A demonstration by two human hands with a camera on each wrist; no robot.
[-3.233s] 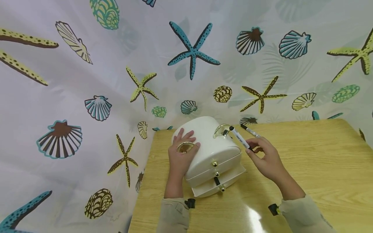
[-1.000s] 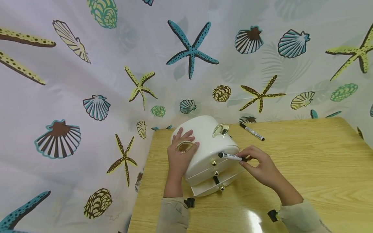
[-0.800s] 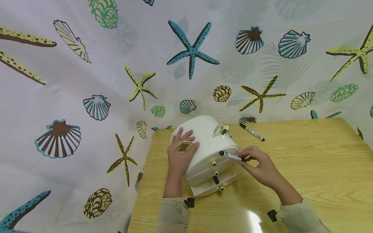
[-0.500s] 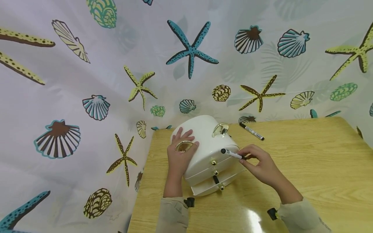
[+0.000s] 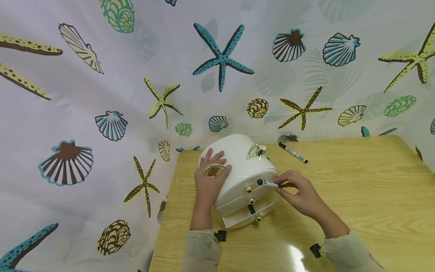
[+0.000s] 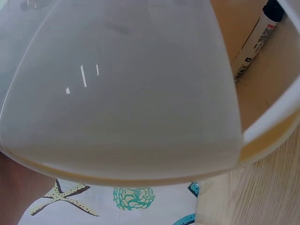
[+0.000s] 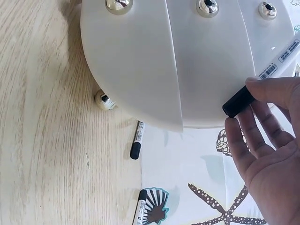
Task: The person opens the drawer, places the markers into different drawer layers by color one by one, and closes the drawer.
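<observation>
A white rounded drawer box (image 5: pixel 234 151) with gold ball knobs stands on the table, its lowest drawer (image 5: pixel 234 219) pulled out. In that drawer lies a marker (image 6: pixel 255 47), its black cap showing at the front in the head view. My left hand (image 5: pixel 210 183) rests on the box top, fingers spread around a gold ear-shaped fitting. With thumb and fingertips my right hand (image 5: pixel 300 194) pinches a white marker (image 5: pixel 268 183) by its black end. That marker lies nearly level across the upper drawer front, its other black end pointing left. The right wrist view shows the black end (image 7: pixel 238 101) between thumb and fingers.
Another white marker (image 5: pixel 293 153) lies on the wooden table (image 5: pixel 367 189) behind my right hand. One more marker (image 7: pixel 137 140) shows partly past the box's edge in the right wrist view. A patterned cloth (image 5: pixel 224 105) hangs behind the table and on the left.
My right hand has carried the marker from beside the gold fitting forward and left to the drawer fronts, swinging it nearly level. Lately it edged slightly left. My left hand stays on the box.
</observation>
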